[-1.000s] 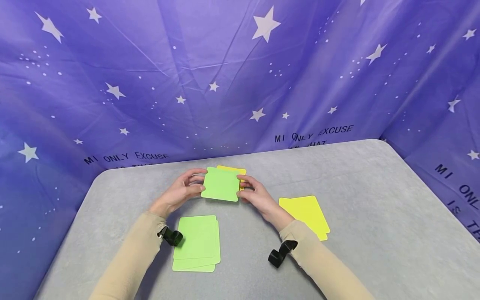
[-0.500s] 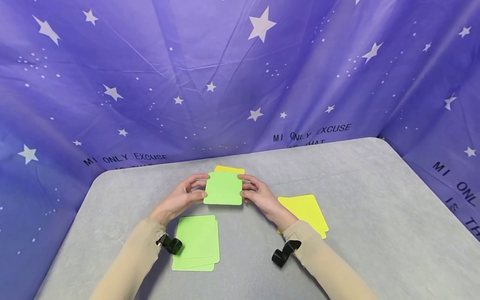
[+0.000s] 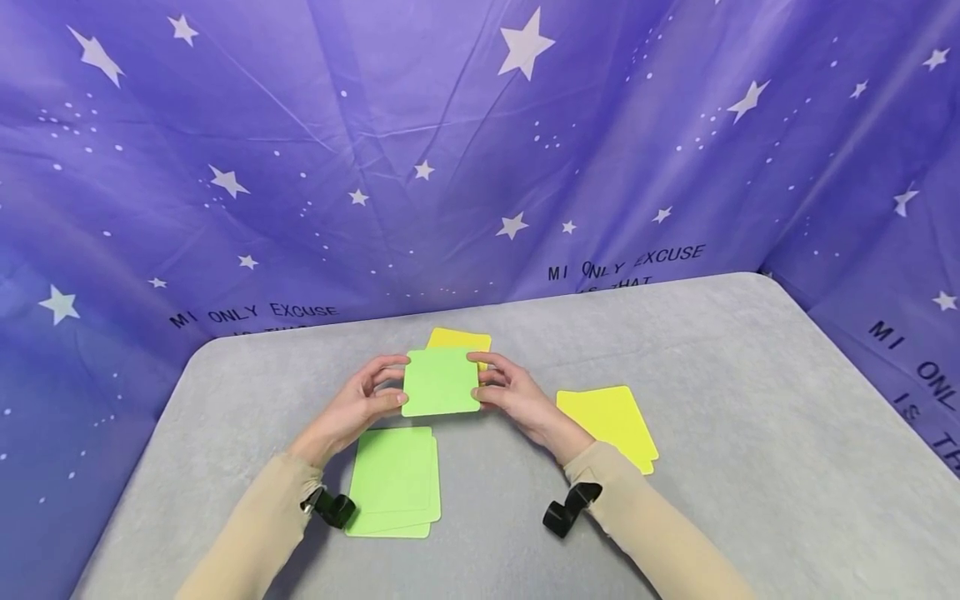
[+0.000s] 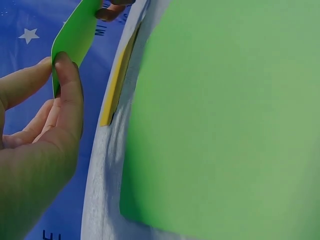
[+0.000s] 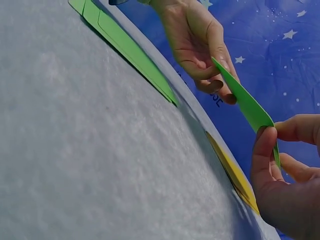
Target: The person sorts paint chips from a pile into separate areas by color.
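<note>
Between both hands a green square card (image 3: 441,382) with rounded corners is held up above the table. My left hand (image 3: 358,408) pinches its left side between thumb and fingers. On the opposite side my right hand (image 3: 520,402) grips the card's right edge in the same way. The right wrist view shows the held card (image 5: 245,100) nearly edge-on, apart from the table. Behind it lies a yellow card or stack (image 3: 457,337), partly hidden by the green one. Close to my left wrist, overlapping green cards (image 3: 393,479) lie on the table.
More overlapping yellow cards (image 3: 609,423) lie beside my right forearm, which covers part of them. The grey table (image 3: 757,433) ends at the back against a purple star-print curtain (image 3: 450,125).
The held green card has come slightly nearer to me and levelled out from its tilt, uncovering more of the yellow behind it. Both hands keep hold of it.
</note>
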`<state>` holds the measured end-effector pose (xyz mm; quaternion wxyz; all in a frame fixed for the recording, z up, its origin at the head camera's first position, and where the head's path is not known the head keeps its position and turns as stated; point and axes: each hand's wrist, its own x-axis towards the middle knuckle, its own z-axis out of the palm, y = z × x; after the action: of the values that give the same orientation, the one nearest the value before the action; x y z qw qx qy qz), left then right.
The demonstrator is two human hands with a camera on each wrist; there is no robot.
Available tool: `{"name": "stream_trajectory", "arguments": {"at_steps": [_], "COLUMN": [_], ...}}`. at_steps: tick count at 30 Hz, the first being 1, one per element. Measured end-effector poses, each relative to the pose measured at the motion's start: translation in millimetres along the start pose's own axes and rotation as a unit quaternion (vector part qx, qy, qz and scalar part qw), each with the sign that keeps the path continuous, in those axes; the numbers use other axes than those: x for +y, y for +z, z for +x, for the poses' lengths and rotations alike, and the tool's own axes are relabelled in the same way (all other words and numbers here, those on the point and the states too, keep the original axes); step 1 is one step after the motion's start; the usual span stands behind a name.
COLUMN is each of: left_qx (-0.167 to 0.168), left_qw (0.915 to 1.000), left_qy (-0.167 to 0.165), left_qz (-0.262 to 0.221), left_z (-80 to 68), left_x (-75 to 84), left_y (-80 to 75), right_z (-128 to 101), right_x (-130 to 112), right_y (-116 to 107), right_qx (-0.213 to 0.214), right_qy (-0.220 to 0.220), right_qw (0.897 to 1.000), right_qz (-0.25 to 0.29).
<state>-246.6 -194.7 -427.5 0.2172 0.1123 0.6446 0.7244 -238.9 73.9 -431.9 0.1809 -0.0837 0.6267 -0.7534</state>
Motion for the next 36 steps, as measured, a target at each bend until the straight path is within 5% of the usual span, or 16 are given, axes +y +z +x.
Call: {"name": "stream_trajectory", "arguments": {"at_steps": [11,22,36], "left_qx": [-0.001,-0.002,-0.026], "left_qw": [0.9997,0.9902,0.9878], "left_qy": [-0.018,-0.038,0.007], "left_qz": [0.017,0.135,0.153], "left_z": [-29.7,-61.9,-93.4], "left_x": [-5.2,-5.5,-12.4], "left_y": [-7.7,-9.2,-13.3], "right_z": [-8.2,-24.2,-39.6], "right_x": [9.5,13.9,17.2], "right_y": [19.5,37.2,54.4], "right_qx": [-0.030,-0.067,-0.112], "right_qy": [0.003,-0.006,-0.007], "right_qw": [0.999,0.993,0.983], "right_qz": [-0.020,-0.096,-0.147]}}
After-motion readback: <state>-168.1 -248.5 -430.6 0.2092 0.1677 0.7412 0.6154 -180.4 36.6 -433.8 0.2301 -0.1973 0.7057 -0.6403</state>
